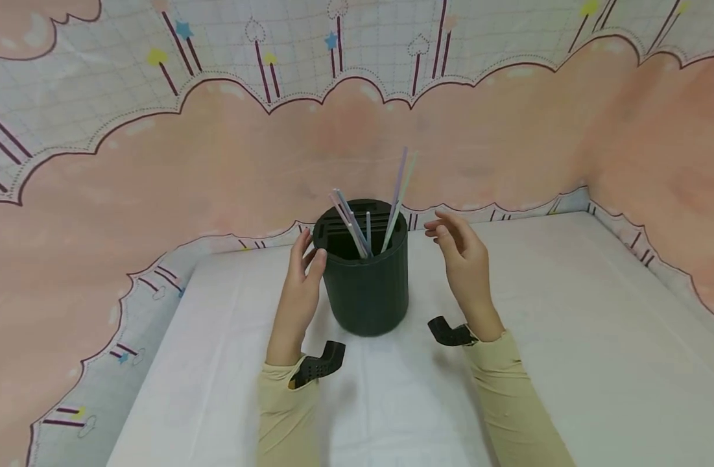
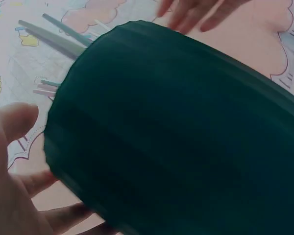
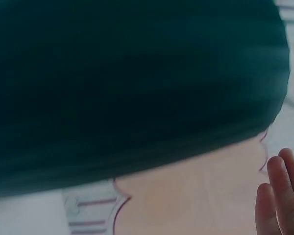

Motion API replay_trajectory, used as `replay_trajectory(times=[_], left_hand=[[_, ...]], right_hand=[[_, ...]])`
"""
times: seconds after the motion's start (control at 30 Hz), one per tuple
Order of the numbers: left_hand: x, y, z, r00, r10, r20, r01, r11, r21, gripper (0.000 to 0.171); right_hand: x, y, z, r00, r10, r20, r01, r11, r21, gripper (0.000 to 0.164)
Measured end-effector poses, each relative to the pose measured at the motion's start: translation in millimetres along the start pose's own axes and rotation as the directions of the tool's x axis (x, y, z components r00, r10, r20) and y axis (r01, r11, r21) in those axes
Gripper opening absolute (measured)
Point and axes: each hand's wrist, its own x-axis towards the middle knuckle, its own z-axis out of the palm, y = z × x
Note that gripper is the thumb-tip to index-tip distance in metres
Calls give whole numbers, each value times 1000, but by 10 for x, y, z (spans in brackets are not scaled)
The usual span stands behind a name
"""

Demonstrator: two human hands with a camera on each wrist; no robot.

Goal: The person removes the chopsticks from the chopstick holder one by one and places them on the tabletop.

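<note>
A dark green, ribbed round container (image 1: 365, 295) stands upright on the white table, with slots showing inside its top. Several thin pastel straws lean in it, among them a purple straw (image 1: 397, 188) that rises high at the right side. My left hand (image 1: 297, 301) is at the container's left side by the rim, thumb and fingers spread around that edge. In the left wrist view its fingers reach along the container wall (image 2: 171, 132). Apart from the container on the right, my right hand (image 1: 466, 266) is raised with relaxed fingers and holds nothing; its fingertips (image 3: 280, 176) appear in the right wrist view.
A white cloth covers the table (image 1: 567, 363). Behind and at both sides hangs a peach and white printed curtain (image 1: 333, 143) that meets the table's back edge close behind the container. Black wrist mounts (image 1: 450, 332) stick out inward from both sleeves.
</note>
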Motion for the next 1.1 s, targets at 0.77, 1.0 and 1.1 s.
replay_trajectory(times=[0.77, 1.0, 1.1], left_hand=[[84, -383, 140, 989, 134, -54, -126, 983, 134, 64], [103, -420, 187, 986, 153, -68, -141, 979, 145, 64], [113, -425, 207, 983, 166, -77, -153, 976, 152, 64]], right_hand=[[-118, -121, 467, 937, -144, 318, 190, 975, -118, 22], [-136, -120, 412, 926, -190, 326, 273, 934, -231, 23], [-174, -141, 481, 915, -246, 320, 344, 890, -299, 30]])
